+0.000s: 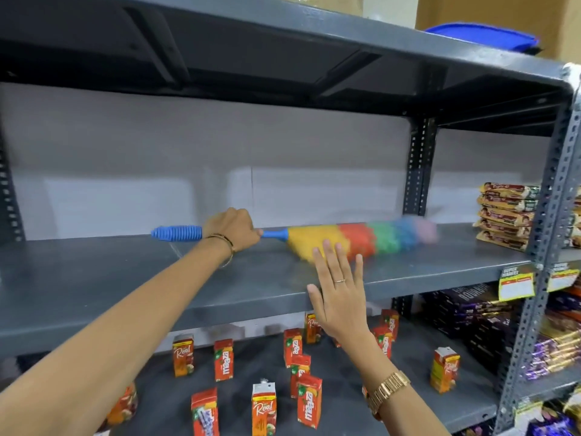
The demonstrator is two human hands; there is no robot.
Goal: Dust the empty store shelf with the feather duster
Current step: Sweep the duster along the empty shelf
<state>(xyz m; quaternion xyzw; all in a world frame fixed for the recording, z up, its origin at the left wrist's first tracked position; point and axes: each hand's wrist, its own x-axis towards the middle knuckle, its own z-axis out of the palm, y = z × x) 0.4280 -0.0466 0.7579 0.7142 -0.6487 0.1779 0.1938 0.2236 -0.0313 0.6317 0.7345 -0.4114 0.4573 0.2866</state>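
- Head view: two bare forearms reach forward from the bottom edge toward a grey metal shelf (pixel 125 287).
- Left hand (pixel 234 229), with bangles at the wrist, is closed around the blue handle of a feather duster (pixel 345 239).
- Its rainbow head, blurred, lies along the empty shelf, pointing right.
- Right hand (pixel 341 291) is open, fingers spread, holding nothing, in front of the shelf's front edge; a gold watch (pixel 388 393) sits on the wrist.
- Stacked snack packets (pixel 506 215) sit at the shelf's right end.
- Juice cartons (pixel 264 410) stand on the shelf below.
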